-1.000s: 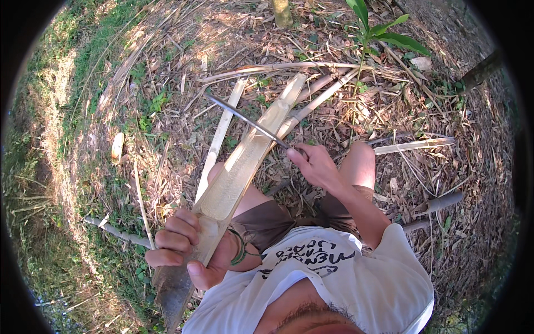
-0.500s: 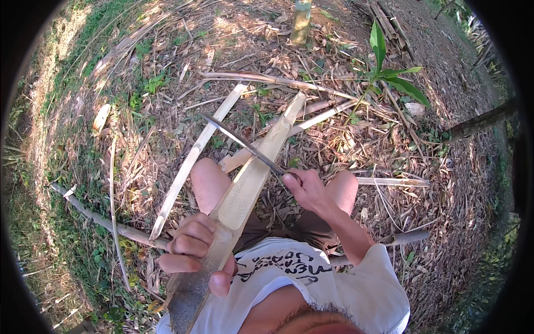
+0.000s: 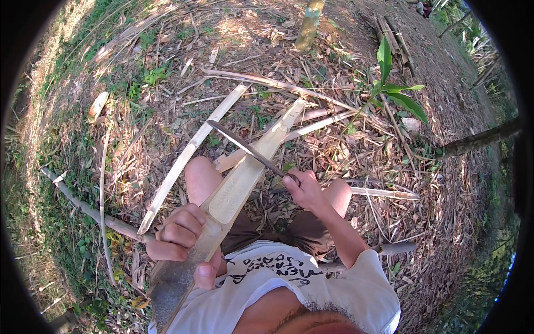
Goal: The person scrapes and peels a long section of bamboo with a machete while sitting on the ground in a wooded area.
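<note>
A long split piece of bamboo [image 3: 229,196] slants from my chest out past my knees, pale inner face up, with a dark grey lower end. My left hand [image 3: 182,231] is closed around it close to the node, fingers on one edge and thumb on the other. In my right hand [image 3: 307,190] is the handle of a long knife [image 3: 229,134], the fingers wrapped round it. Its dark blade lies across the bamboo beyond the node, tip pointing up and left. How deep the edge bites, if at all, I cannot tell.
A narrow bamboo strip [image 3: 189,153] lies left of my knee, its lower end by a grey branch [image 3: 83,206]. More strips [image 3: 278,84] cross the leaf litter ahead. A green-leaved seedling [image 3: 381,86] and a thin trunk [image 3: 308,28] stand beyond; another trunk [image 3: 481,136] is at right.
The whole view has shifted a little. Both hands keep their grips, and the knife blade still crosses the bamboo at about the same place, at a slightly flatter slant.
</note>
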Tool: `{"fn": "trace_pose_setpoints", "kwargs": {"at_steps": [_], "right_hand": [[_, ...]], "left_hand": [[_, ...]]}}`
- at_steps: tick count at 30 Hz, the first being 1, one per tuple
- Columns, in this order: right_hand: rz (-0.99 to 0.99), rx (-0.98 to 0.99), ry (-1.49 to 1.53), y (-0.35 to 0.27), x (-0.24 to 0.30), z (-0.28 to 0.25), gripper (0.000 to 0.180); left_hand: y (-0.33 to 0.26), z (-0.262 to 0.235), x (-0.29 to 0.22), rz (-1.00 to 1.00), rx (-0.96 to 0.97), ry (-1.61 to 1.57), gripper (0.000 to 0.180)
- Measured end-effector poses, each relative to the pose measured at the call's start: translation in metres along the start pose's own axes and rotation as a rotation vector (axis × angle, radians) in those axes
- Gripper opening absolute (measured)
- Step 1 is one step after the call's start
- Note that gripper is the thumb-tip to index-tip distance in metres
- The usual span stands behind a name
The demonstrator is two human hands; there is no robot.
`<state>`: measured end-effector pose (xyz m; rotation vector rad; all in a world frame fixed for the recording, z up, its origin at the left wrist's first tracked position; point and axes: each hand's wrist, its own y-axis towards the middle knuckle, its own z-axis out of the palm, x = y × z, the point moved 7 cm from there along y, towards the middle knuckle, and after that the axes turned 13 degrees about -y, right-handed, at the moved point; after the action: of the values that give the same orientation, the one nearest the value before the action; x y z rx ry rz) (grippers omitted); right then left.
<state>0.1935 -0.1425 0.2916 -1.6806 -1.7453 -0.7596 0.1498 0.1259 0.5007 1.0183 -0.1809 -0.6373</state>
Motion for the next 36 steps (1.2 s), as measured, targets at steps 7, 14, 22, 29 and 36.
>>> {"fn": "trace_pose_setpoints", "kwargs": {"at_steps": [7,14,22,29,36], "right_hand": [[0.662,-0.136,-0.095,0.045,-0.222,-0.011,0.083],[-0.11,0.038,-0.04,0.024,-0.023,0.004,0.062],[0.593,-0.17,-0.306,0.096,-0.204,-0.013,0.073],[-0.002,0.104,-0.051,0.027,-0.012,0.011,0.072],[0.474,-0.144,-0.128,0.074,-0.161,0.003,0.076]], "left_hand": [[-0.007,0.018,0.007,-0.002,0.084,-0.071,0.039],[-0.005,-0.002,-0.007,0.037,0.026,0.021,0.039],[0.002,-0.004,0.01,-0.071,0.034,-0.05,0.039],[0.011,-0.023,0.011,-0.044,-0.072,0.002,0.037],[0.008,-0.01,0.018,-0.097,-0.02,-0.04,0.036]]}}
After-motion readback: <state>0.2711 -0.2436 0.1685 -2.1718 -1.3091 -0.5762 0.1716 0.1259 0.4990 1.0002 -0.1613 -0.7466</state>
